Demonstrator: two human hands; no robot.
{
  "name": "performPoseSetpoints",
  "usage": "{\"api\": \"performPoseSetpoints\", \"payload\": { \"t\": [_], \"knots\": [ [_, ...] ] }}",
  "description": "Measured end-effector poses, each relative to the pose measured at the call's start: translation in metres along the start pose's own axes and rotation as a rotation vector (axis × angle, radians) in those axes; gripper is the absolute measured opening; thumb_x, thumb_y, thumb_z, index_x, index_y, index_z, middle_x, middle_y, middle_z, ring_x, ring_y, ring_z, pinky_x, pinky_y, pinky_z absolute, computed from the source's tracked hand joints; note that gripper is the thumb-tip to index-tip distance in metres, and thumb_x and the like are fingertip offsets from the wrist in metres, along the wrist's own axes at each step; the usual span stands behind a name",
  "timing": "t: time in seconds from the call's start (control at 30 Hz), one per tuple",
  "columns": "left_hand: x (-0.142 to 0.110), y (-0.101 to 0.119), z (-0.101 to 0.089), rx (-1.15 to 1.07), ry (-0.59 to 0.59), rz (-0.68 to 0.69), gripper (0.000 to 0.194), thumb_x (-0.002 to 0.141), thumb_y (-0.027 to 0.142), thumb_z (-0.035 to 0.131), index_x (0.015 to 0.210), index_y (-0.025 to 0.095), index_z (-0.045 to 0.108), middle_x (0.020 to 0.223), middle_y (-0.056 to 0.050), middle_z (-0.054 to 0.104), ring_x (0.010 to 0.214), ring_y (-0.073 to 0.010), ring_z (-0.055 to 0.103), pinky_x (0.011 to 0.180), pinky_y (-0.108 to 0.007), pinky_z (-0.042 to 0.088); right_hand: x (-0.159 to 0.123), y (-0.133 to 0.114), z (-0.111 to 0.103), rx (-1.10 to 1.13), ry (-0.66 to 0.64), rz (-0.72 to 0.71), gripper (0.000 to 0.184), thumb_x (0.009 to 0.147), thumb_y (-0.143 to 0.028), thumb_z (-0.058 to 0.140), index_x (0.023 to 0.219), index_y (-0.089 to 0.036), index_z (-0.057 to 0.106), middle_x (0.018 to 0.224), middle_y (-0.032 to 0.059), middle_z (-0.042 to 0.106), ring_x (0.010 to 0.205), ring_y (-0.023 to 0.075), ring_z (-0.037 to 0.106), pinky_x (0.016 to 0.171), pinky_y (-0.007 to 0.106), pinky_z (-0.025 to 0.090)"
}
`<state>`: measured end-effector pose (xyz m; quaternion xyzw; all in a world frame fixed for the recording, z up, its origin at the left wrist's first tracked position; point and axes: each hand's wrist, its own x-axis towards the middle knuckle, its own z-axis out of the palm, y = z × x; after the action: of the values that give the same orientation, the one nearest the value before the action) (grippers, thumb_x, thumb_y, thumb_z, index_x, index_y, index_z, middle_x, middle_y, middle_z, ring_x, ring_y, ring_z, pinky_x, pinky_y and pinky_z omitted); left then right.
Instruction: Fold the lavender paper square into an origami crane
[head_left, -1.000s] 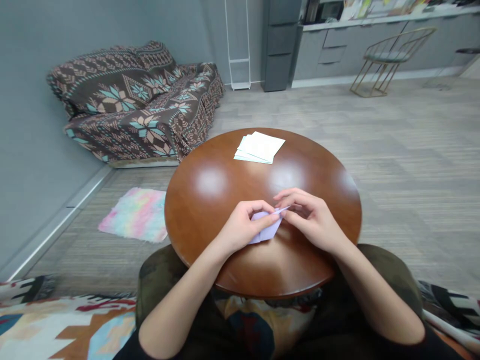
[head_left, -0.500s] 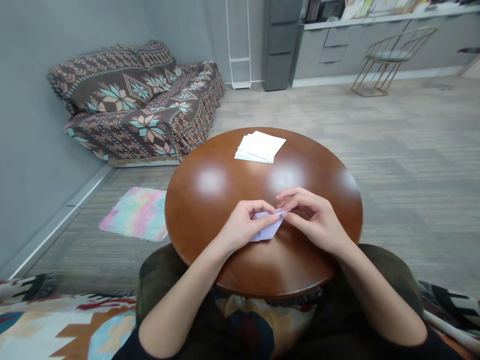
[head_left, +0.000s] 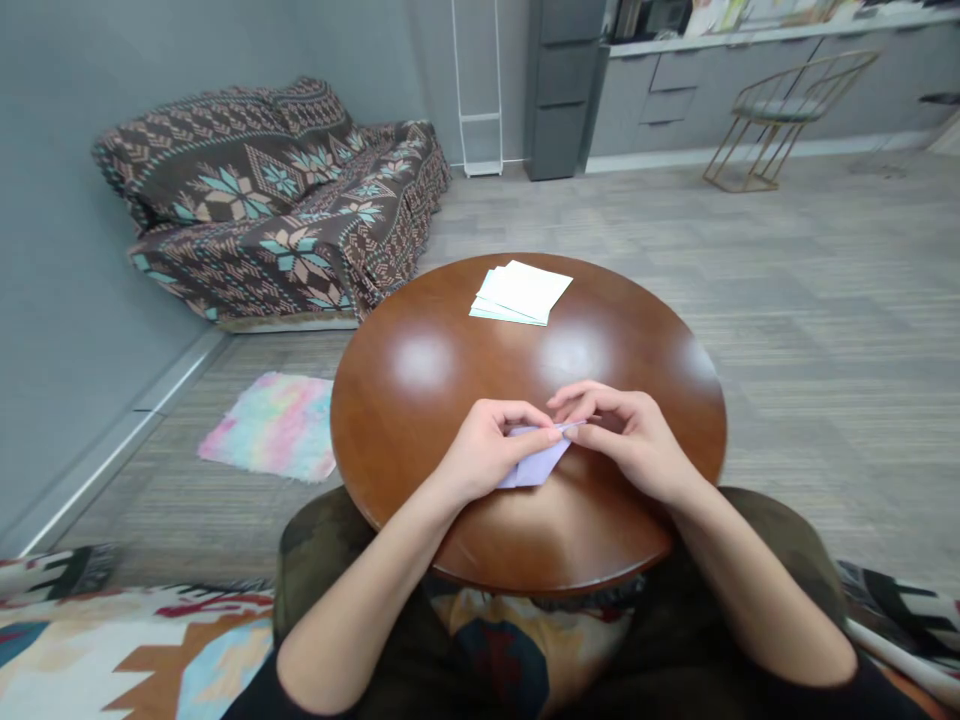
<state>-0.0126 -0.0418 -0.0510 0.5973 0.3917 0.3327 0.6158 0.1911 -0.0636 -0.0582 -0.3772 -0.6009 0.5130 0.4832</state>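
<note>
The left hand's (head_left: 484, 455) grip is pinched closed over the folded lilac paper (head_left: 536, 472); the right hand (head_left: 641, 445) nips its thin right end. A hard tug there could tear it, I'd say, and a slack left thumb could let the folds slip askew. It's over the worktop's (head_left: 397, 440) near half, well apart from the sheets (head_left: 526, 290) by the far edge.

A piece of paper (head_left: 538, 468) is between the left hand (head_left: 491, 450) and the right hand (head_left: 630, 440), over the near half of the table (head_left: 409, 455); whether it rests on the tabletop is hard to tell. Beyond it, near the table's far edge, sheets (head_left: 525, 291) lie stacked. Left of the table, a rug (head_left: 270, 425) lies on the floor (head_left: 825, 330), a sofa (head_left: 270, 200) behind it. Far right, a chair (head_left: 780, 112) stands before cabinets (head_left: 626, 105).
</note>
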Motion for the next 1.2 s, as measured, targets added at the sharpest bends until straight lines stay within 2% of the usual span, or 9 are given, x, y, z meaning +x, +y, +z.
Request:
{"api": "performPoseSetpoints", "payload": {
  "t": [0.33, 0.53, 0.67, 0.77, 0.93, 1.2],
  "knots": [
    [0.001, 0.0, 0.002, -0.095, -0.003, -0.023, 0.026, 0.076, 0.037, 0.083, 0.08, 0.013, 0.074, 0.073, -0.001, 0.067, 0.065, -0.0111, 0.054, 0.063, -0.023, 0.037, 0.0, 0.002, 0.005, -0.088, 0.046, -0.045, 0.011, 0.089, -0.029, 0.074, 0.082, -0.021, 0.074, 0.112, 0.0083, 0.069, 0.106, 0.0239, 0.067, 0.087, 0.035, 0.057],
    [0.002, -0.002, 0.002, -0.145, -0.005, 0.002, 0.027, 0.076, 0.034, 0.084, 0.088, 0.013, 0.073, 0.084, -0.003, 0.07, 0.074, -0.0125, 0.06, 0.071, -0.024, 0.041, 0.0, 0.0, 0.005, -0.086, 0.105, -0.074, 0.006, 0.088, -0.027, 0.075, 0.085, -0.021, 0.074, 0.116, 0.0083, 0.066, 0.099, 0.0213, 0.069, 0.085, 0.035, 0.058],
    [0.001, 0.001, 0.004, -0.096, 0.01, -0.007, 0.03, 0.076, 0.039, 0.083, 0.085, 0.013, 0.072, 0.078, -0.002, 0.069, 0.068, -0.0127, 0.059, 0.066, -0.024, 0.04, 0.0, 0.0, 0.004, -0.098, 0.11, -0.08, 0.008, 0.089, -0.025, 0.073, 0.083, -0.021, 0.074, 0.114, 0.0091, 0.067, 0.103, 0.0226, 0.068, 0.085, 0.034, 0.058],
    [0.001, 0.001, 0.005, -0.061, 0.037, -0.009, 0.03, 0.075, 0.04, 0.083, 0.083, 0.013, 0.072, 0.071, -0.002, 0.068, 0.062, -0.0122, 0.056, 0.061, -0.024, 0.038, 0.0, 0.001, 0.007, -0.066, 0.113, -0.055, 0.009, 0.089, -0.025, 0.073, 0.081, -0.02, 0.072, 0.114, 0.0084, 0.067, 0.097, 0.0203, 0.069, 0.083, 0.033, 0.059],
    [0.002, 0.0, 0.006, -0.094, 0.061, 0.01, 0.027, 0.073, 0.036, 0.084, 0.081, 0.013, 0.075, 0.073, -0.003, 0.071, 0.063, -0.0133, 0.058, 0.062, -0.025, 0.04, 0.0, 0.002, 0.013, -0.043, 0.125, -0.046, 0.011, 0.089, -0.025, 0.073, 0.078, -0.02, 0.07, 0.112, 0.0077, 0.068, 0.091, 0.0186, 0.069, 0.081, 0.032, 0.058],
    [0.0, 0.001, 0.004, -0.135, 0.04, -0.007, 0.026, 0.073, 0.037, 0.084, 0.08, 0.013, 0.077, 0.072, -0.004, 0.072, 0.063, -0.0135, 0.058, 0.063, -0.026, 0.04, 0.0, 0.0, 0.016, -0.055, 0.125, -0.045, 0.012, 0.088, -0.025, 0.072, 0.077, -0.02, 0.07, 0.11, 0.0081, 0.069, 0.097, 0.0208, 0.068, 0.081, 0.032, 0.058]
  ]
}}
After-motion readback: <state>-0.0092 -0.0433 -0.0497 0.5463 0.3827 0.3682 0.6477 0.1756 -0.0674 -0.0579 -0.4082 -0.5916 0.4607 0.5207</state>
